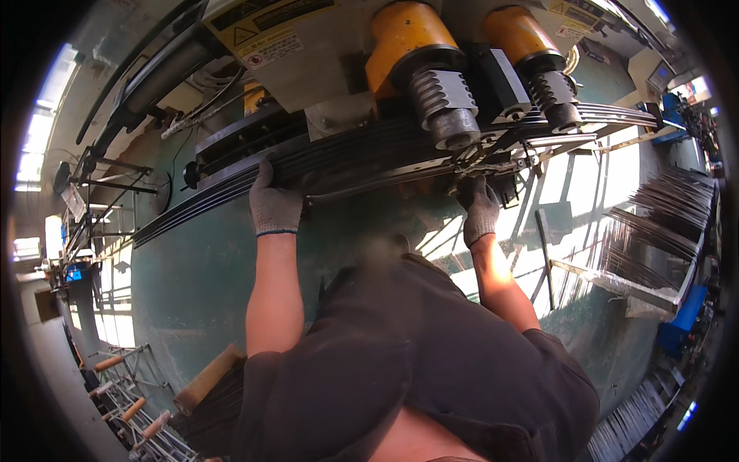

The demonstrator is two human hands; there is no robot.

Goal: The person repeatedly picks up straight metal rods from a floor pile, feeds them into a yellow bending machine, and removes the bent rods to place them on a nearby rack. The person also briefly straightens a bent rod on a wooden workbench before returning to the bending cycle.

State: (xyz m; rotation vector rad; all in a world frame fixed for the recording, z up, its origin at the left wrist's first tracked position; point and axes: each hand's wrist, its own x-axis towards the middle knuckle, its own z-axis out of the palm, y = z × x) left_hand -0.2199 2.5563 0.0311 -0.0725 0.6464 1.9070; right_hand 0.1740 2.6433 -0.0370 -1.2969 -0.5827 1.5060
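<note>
My left hand [277, 204], in a pale knit glove with a dark blue cuff, is closed at the near edge of a bundle of long dark metal strips [219, 196]. One finger reaches up over the strips, while the others are partly hidden. Farther right, my gloved right hand [482, 214] is raised to the underside of a small metal clamp fixture [493, 163]. Its fingers curl around a dark part there that I cannot make out. The strips run from the lower left, under the machine head, to the far right.
Two orange housings [412, 38] with ribbed metal spindles [444, 90] hang over the strips. A rack of thin rods [654, 223] stands at right. Wooden-handled racks [131, 408] and a cardboard tube [206, 379] lie at lower left. Sunlight stripes the green floor [192, 300].
</note>
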